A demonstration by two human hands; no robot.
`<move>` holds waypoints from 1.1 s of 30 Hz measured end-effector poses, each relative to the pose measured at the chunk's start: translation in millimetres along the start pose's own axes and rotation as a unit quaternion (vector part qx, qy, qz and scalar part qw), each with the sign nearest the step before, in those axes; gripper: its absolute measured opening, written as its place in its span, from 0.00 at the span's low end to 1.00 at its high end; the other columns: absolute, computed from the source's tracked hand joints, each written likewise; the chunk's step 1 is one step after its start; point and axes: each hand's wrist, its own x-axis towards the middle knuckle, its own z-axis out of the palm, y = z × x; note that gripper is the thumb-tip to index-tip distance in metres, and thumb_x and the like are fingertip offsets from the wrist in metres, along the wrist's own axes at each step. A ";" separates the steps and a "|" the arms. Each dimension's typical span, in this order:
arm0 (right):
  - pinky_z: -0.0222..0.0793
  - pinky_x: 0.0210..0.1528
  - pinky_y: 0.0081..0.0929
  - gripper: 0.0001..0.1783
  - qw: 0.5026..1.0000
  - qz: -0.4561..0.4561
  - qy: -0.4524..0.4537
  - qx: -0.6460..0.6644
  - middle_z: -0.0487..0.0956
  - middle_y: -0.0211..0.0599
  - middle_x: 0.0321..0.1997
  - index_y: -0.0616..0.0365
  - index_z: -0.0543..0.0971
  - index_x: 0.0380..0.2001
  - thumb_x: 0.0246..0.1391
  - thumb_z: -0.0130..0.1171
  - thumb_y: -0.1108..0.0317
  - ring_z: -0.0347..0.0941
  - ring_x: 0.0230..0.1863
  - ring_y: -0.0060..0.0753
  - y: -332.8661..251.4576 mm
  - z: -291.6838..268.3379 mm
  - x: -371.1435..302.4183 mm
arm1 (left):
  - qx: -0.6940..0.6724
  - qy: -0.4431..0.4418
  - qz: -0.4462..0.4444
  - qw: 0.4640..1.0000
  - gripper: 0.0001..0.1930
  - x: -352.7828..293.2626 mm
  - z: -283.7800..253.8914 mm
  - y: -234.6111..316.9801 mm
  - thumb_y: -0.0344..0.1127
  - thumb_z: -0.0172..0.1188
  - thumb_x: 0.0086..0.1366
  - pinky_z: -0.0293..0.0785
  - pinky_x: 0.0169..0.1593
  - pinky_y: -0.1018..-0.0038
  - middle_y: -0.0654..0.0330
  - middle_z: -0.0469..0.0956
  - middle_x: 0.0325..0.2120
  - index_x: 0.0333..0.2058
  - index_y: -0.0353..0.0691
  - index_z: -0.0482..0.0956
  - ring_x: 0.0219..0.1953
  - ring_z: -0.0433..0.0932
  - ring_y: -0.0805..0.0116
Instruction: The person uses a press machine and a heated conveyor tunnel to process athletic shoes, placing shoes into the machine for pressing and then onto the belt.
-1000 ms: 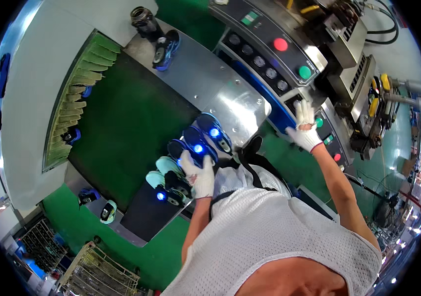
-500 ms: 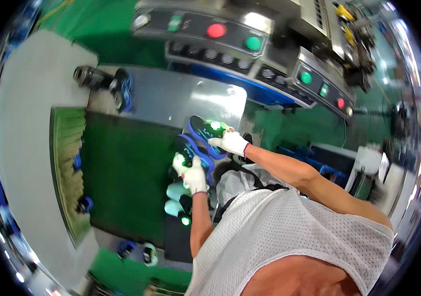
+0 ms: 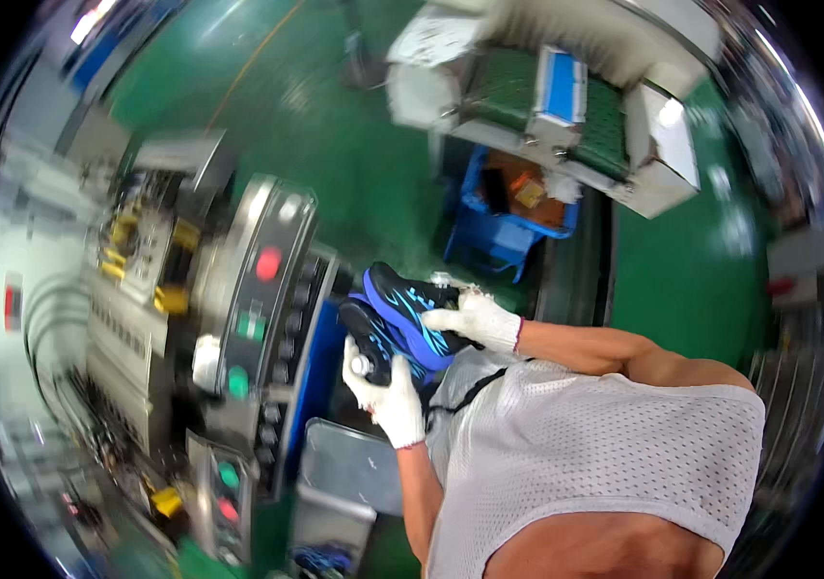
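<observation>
In front of my body I hold two black sneakers with light-blue streaks and purple-blue soles. My left hand [image 3: 393,400], in a white knit glove, is closed around the heel end of the left sneaker [image 3: 362,321]. My right hand [image 3: 484,321], gloved the same way, grips the right sneaker [image 3: 400,292] by its heel end, thumb along its side. The toes point away from me and the two sneakers touch, the right one partly covering the left. A small pale round piece shows at each hand, by the shoe opening; its kind is unclear.
Close on the left stands a machine with a control panel [image 3: 258,289] of red and green buttons. Below it lies a grey metal plate [image 3: 344,473], with another sneaker [image 3: 323,560] further down. Ahead are a blue crate [image 3: 504,232] and a machine with green pads [image 3: 504,85].
My view has swung to the right, away from the green conveyor belt. Both sneakers came along in my hands, from over the belt's edge to beside the control panel.
</observation>
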 end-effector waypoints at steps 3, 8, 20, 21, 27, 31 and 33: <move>0.69 0.61 0.27 0.48 0.960 -0.083 0.152 0.219 0.79 0.39 0.54 0.59 0.71 0.66 0.47 0.76 0.44 0.73 0.56 0.27 40.6 -55.6 -10.2 | 0.053 -0.136 0.067 0.987 0.38 8.6 53.2 40.0 0.22 0.65 0.57 0.65 0.69 0.64 0.49 0.69 0.64 0.68 0.31 0.64 0.64 0.69 0.60; 0.72 0.59 0.28 0.41 0.874 -0.125 0.407 0.233 0.83 0.39 0.52 0.61 0.70 0.64 0.52 0.76 0.58 0.78 0.51 0.27 51.1 -236.0 -18.6 | 0.060 -0.304 0.201 0.930 0.37 68.7 224.1 122.2 0.24 0.64 0.60 0.68 0.66 0.65 0.47 0.71 0.61 0.68 0.30 0.63 0.62 0.72 0.59; 0.62 0.68 0.58 0.44 0.813 0.088 0.573 -0.061 0.78 0.62 0.60 0.65 0.69 0.65 0.56 0.62 0.42 0.74 0.63 0.64 51.4 -449.8 166.0 | 0.275 -0.305 0.267 0.872 0.45 227.7 542.6 155.2 0.51 0.65 0.63 0.69 0.65 0.53 0.35 0.73 0.62 0.72 0.35 0.58 0.63 0.74 0.38; 0.65 0.67 0.56 0.43 0.810 0.095 0.570 -0.101 0.79 0.63 0.59 0.65 0.71 0.63 0.55 0.61 0.40 0.75 0.62 0.64 56.4 -461.9 185.3 | 0.290 -0.322 0.234 0.870 0.45 233.4 545.9 167.2 0.51 0.65 0.63 0.69 0.66 0.54 0.35 0.72 0.63 0.72 0.33 0.58 0.64 0.73 0.39; 0.67 0.69 0.41 0.29 0.706 -0.305 0.637 0.057 0.75 0.52 0.67 0.66 0.72 0.64 0.61 0.64 0.72 0.73 0.65 0.48 21.2 -339.9 130.5 | 0.036 -0.371 0.235 0.898 0.35 170.5 421.5 75.2 0.37 0.65 0.67 0.70 0.66 0.61 0.39 0.74 0.61 0.68 0.30 0.63 0.63 0.76 0.50; 0.65 0.71 0.36 0.31 0.963 -0.196 0.111 0.144 0.78 0.48 0.66 0.64 0.71 0.66 0.63 0.64 0.63 0.73 0.67 0.41 54.7 -204.3 143.1 | 0.259 -0.388 0.077 0.881 0.22 119.8 204.4 -60.1 0.40 0.62 0.70 0.74 0.62 0.66 0.48 0.83 0.54 0.58 0.33 0.78 0.57 0.82 0.55; 0.66 0.70 0.36 0.35 0.979 -0.116 -0.037 -0.164 0.78 0.52 0.64 0.61 0.77 0.61 0.62 0.60 0.44 0.75 0.66 0.48 99.5 -143.1 175.0 | 0.329 -0.320 -0.077 0.885 0.24 82.0 68.9 -117.8 0.43 0.58 0.71 0.69 0.66 0.63 0.44 0.80 0.57 0.57 0.31 0.78 0.61 0.77 0.48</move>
